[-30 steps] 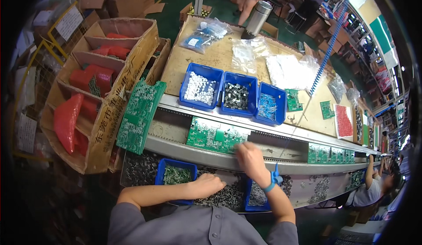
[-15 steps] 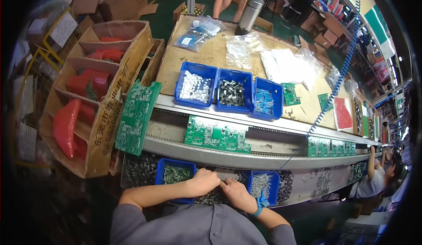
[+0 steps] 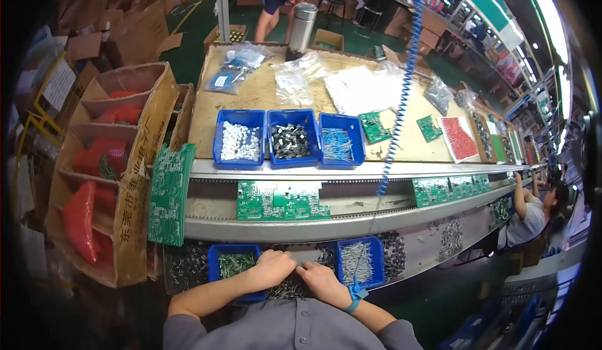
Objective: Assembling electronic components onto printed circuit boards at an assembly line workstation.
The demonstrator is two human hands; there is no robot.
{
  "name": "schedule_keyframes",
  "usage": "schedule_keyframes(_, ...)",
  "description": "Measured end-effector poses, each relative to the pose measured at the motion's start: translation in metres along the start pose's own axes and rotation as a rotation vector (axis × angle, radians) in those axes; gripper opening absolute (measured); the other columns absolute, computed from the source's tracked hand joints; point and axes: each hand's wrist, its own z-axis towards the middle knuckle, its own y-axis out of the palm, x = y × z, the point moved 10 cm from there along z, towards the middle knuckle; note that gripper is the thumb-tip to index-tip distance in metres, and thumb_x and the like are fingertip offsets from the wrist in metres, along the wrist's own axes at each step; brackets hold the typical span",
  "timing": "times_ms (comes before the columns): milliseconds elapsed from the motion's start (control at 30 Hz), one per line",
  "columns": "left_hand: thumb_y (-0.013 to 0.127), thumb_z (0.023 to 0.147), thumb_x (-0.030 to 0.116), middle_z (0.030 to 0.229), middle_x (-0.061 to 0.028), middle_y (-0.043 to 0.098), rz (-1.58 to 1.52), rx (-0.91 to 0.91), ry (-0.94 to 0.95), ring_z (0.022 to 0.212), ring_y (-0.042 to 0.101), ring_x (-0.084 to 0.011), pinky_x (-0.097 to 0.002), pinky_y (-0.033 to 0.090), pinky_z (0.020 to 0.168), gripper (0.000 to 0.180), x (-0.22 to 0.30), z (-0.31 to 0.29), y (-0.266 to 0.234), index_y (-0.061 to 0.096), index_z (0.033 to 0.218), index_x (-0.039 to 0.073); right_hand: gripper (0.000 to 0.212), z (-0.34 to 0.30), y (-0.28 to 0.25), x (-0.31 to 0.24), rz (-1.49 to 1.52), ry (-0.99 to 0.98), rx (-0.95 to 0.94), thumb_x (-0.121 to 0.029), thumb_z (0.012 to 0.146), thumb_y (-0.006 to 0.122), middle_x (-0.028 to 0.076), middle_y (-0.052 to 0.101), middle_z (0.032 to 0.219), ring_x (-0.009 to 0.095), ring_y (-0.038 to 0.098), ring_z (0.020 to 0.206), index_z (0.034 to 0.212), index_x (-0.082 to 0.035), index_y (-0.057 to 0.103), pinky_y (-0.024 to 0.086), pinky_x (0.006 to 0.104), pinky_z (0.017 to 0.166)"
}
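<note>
My left hand and my right hand meet fingertip to fingertip in front of my chest, above a heap of small dark parts with leads. Both have their fingers pinched. Whatever they hold is too small or too hidden to make out. Beside my left hand is a blue bin of green leaded components; by my right wrist, with its blue wristband, stands a blue bin of pale leaded components. Beyond my hands, a green circuit board lies in the conveyor track.
Across the track stand three blue bins holding white parts, black parts and blue parts. Stacked circuit boards and a divided cardboard box are at left. A coiled blue cord hangs down. People work nearby.
The whole view has shifted, so the bench and bins appear further left. My hands stay close together over the heap, still pinched.
</note>
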Motion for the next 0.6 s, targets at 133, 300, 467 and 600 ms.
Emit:
schedule_keyframes(133, 0.063, 0.068, 0.004, 0.084, -0.0157, 0.065, -0.013, 0.101, 0.032, 0.079, 0.067, -0.0296, -0.0396, 0.053, 0.063, 0.010, 0.002, -0.007, -0.013, 0.066, 0.077, 0.003, 0.017, -0.002, -0.002, 0.001, 0.080, 0.060, 0.005, 0.000, 0.071, 0.058, 0.017, 0.055, 0.079, 0.034, 0.060, 0.071, 0.087, 0.000, 0.053, 0.050, 0.0411, 0.062)
schedule_keyframes(300, 0.060, 0.073, 0.007, 0.088, -0.0138, 0.064, -0.006, 0.082, 0.024, 0.084, 0.065, -0.0298, -0.0398, 0.052, 0.068, 0.013, 0.002, -0.003, -0.016, 0.062, 0.085, 0.004, 0.016, -0.012, -0.009, 0.004, 0.194, 0.044, 0.154, -0.003, 0.075, 0.060, 0.014, 0.052, 0.078, 0.034, 0.058, 0.073, 0.090, -0.002, 0.057, 0.049, 0.0410, 0.063)
schedule_keyframes(467, 0.059, 0.074, 0.010, 0.084, -0.0123, 0.062, -0.047, 0.140, -0.016, 0.081, 0.064, -0.0313, -0.0419, 0.051, 0.067, 0.016, -0.004, -0.001, -0.021, 0.058, 0.089, 0.006, 0.011, -0.017, 0.003, 0.007, 0.232, 0.088, 0.170, 0.000, 0.074, 0.056, 0.016, 0.052, 0.081, 0.036, 0.059, 0.074, 0.085, -0.002, 0.054, 0.050, 0.0427, 0.064)
schedule_keyframes(600, 0.059, 0.082, 0.017, 0.078, -0.0121, 0.060, -0.139, 0.203, -0.059, 0.075, 0.061, -0.0329, -0.0442, 0.049, 0.063, 0.008, -0.012, -0.006, -0.025, 0.059, 0.085, 0.010, 0.010, -0.013, 0.008, 0.011, 0.261, 0.065, 0.143, -0.001, 0.073, 0.055, 0.018, 0.053, 0.082, 0.037, 0.059, 0.077, 0.083, 0.000, 0.055, 0.049, 0.0433, 0.066)
